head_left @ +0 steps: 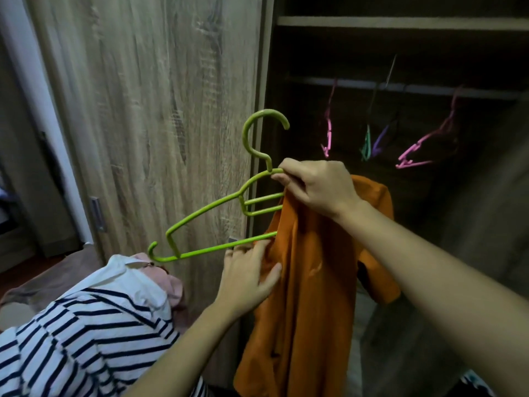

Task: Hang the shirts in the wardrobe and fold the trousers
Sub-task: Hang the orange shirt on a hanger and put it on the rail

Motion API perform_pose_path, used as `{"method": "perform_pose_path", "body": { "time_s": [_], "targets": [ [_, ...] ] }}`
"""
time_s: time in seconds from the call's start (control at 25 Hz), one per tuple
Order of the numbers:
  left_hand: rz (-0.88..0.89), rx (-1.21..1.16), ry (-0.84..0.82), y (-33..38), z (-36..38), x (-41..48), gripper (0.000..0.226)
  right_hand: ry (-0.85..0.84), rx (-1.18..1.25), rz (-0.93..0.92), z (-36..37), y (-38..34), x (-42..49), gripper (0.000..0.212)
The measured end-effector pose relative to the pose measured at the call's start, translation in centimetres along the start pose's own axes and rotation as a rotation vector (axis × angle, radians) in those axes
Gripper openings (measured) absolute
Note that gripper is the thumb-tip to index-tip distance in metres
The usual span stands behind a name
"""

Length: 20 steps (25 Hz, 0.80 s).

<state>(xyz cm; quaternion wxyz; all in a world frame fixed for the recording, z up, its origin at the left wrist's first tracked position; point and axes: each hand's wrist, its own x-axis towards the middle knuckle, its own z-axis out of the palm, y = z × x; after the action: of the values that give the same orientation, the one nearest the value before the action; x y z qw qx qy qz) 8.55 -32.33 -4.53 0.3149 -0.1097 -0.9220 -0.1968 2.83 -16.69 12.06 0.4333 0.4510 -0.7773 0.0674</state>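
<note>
The right grip point(312, 184) curls round the green hanger point(217, 202) below its hook, holding it up before the wardrobe point(400, 22) so the left grip point(249, 270), fingers straight on the cloth, can spread the half-hung orange shirt point(309, 282).

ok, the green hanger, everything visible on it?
The green hanger is a thin, plastic-looking rod: open top hook, sloped shoulders, two short inner rungs, bottom bar, upturned end hook. It is tilted, left end low, before the wardrobe door. The right hand grips it below the hook. The orange shirt hides its right half, and the left hand touches the bottom bar.
</note>
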Motion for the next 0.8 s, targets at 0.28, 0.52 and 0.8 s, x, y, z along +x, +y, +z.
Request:
{"method": "perform_pose_path", "body": {
  "time_s": [0.28,0.52,0.8],
  "targets": [
    [-0.097,-0.194,-0.131,-7.7,1.7,-1.9,0.051,-0.026,-0.066,0.038,-1.8,2.6,-1.2,0.039],
    [-0.050,-0.310,-0.345,-11.7,-3.4,-1.1,0.037,-0.211,-0.113,0.138,0.3,4.0,-4.3,0.034],
    [0.170,-0.182,-0.296,-12.2,-8.3,1.8,0.059,-0.265,-0.052,0.197,1.5,4.0,-6.4,0.049]
  ]
}}
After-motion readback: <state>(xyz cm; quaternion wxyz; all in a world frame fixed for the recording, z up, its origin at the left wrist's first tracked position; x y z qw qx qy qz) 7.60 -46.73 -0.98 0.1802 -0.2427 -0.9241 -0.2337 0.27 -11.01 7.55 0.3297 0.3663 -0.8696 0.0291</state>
